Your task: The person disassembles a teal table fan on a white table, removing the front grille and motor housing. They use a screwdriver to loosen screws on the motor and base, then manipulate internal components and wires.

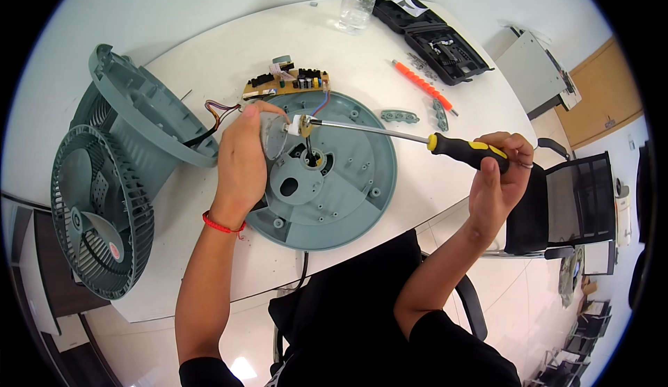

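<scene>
My right hand (499, 175) is closed around the black-and-yellow handle of a screwdriver (376, 131). The long shaft points left, and its tip meets a small white part (300, 125) with metal on it. My left hand (243, 154) grips a rounded greyish piece (273, 136), which sits against the white part. What the fingers cover of it is hidden. Beneath lies a round grey-green fan base (355, 206), its ribbed inside facing up, with dark wires rising from the hole in its middle. A circuit board (306, 81) with colored wires rests at the base's far edge.
The fan body (139, 115) with its round grille (104, 213) stands at the left. A water bottle (358, 4), an open black tool case (445, 49), an orange rod-shaped tool (421, 84), loose screws and small grey brackets (400, 116) are on the white table (209, 53).
</scene>
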The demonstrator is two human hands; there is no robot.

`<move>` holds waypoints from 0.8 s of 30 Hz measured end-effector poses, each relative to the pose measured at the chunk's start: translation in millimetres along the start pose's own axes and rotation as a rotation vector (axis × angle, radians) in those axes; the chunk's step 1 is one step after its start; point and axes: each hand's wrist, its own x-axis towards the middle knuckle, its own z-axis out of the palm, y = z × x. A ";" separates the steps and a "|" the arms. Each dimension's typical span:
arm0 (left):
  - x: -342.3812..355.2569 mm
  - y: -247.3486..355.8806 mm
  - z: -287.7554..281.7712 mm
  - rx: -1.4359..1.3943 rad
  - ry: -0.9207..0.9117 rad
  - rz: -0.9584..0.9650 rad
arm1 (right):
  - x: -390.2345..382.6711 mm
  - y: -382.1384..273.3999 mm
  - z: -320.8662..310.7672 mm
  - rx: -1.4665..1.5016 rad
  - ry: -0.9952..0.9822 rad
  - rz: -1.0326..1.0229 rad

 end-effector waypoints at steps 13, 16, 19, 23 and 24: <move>-0.8 6.8 0.6 -0.008 0.016 -0.113 | 2.6 -2.3 17.6 -0.004 -0.007 -0.022; 0.0 3.9 -1.4 0.012 0.019 -0.142 | 0.0 -13.9 16.0 -0.289 0.035 0.223; 0.0 4.1 -0.1 0.013 0.013 -0.162 | -0.6 -15.7 20.9 -0.383 0.138 0.294; 0.9 4.3 0.4 0.040 0.013 -0.141 | 1.0 -12.4 13.7 -0.104 0.104 0.174; 0.8 4.8 0.3 0.032 0.010 -0.147 | 1.2 -10.0 14.6 -0.072 0.104 0.138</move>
